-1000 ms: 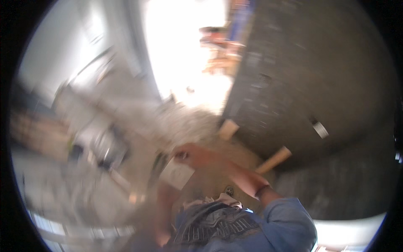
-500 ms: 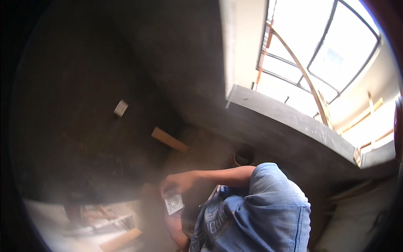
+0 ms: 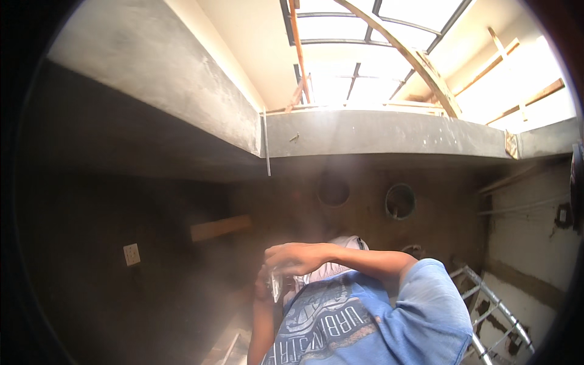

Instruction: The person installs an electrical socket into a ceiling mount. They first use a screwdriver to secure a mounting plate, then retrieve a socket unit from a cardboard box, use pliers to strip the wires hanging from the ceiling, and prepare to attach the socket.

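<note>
- Bare concrete walls rise around you to a grey beam and a bright skylight crossed by timber struts.
- You hold one small clear packet right in front of your blue shirt; its long axis hangs roughly up and down.
- Your right hand is curled over the packet's top, fingers closed on it from above, so the packet lies just below those fingers.
- Your left hand comes up from beneath and touches the packet's left side; how tightly its fingers close, you cannot tell, since the packet and the right hand hide them.
- Both hands meet at the packet; the right covers more of it.
- Beyond the packet, the wall shows two round holes, one wooden plank to the left, one pale switch box farther left.
- Right of the packet, one metal ladder leans low.
</note>
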A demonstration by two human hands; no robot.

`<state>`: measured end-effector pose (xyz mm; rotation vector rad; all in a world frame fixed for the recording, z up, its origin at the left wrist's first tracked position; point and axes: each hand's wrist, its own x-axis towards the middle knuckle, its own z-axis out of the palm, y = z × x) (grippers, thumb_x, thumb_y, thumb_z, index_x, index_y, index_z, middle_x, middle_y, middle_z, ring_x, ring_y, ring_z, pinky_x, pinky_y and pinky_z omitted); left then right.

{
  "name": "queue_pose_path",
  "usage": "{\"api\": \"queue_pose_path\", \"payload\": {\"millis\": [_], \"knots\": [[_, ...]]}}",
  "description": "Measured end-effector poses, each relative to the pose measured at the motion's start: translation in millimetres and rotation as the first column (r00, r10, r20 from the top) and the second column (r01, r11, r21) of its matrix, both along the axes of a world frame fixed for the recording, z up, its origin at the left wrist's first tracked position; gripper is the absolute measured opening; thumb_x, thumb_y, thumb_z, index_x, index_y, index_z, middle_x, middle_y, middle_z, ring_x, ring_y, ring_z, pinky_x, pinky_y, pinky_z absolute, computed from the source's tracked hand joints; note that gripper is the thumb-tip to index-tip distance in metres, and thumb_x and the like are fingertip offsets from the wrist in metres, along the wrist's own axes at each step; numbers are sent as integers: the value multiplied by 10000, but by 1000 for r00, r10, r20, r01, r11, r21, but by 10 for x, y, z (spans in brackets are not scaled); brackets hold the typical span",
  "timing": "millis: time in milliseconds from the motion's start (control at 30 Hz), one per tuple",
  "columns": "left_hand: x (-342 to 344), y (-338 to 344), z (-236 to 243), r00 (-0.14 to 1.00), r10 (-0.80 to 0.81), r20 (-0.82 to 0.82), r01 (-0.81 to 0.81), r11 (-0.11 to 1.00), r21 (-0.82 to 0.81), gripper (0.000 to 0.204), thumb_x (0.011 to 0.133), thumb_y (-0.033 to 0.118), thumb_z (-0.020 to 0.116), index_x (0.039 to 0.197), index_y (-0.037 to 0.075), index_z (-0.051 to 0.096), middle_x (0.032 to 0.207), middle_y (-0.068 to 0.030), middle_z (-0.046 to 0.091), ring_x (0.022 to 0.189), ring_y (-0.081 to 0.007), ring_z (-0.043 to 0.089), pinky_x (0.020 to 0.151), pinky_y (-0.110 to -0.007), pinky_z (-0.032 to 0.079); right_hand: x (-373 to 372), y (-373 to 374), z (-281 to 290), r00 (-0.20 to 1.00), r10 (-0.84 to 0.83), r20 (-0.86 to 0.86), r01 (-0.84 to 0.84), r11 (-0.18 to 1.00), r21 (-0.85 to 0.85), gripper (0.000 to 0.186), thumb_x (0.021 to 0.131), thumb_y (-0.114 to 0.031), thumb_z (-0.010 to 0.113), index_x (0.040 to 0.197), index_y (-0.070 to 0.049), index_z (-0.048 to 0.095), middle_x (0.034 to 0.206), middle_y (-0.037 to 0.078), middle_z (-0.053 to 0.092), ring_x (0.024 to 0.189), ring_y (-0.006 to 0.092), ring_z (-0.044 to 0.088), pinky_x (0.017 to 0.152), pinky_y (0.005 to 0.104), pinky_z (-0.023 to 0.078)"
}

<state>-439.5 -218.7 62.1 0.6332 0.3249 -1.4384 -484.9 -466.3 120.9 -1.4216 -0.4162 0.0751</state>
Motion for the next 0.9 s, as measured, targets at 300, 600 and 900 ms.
{"api": "queue_pose_path", "payload": {"millis": [300,600,900], "knots": [[1016,-939,-348,937,-308,164,258,928,269,237,902,220,606,1067,56,558,867,-39,606,763,-158,625,653,-324,526,-1243,-507,-2282,70,-860,-506,327,499,-803,567,922,-449,561,1311,-37,566,1344,246,538,1287,365,483,1074,438,383],[1882,-541,-1402,984,-166,68,84,763,640,316,978,355,525,1048,72,647,873,-31,671,763,-165,647,687,-339,522,-1460,326,-3700,-181,-216,-960,798,538,-271,594,943,-458,520,1359,-34,526,1385,269,493,1317,355,455,1077,415,380],[1868,-986,-1512,906,-370,204,179,773,609,327,1018,246,479,1230,8,553,1182,-108,639,1107,-237,624,978,-408,492,-845,-575,-3928,134,-802,-582,61,593,-803,485,982,-353,456,1346,-38,517,1424,212,467,1283,369,471,1059,443,396]]}}
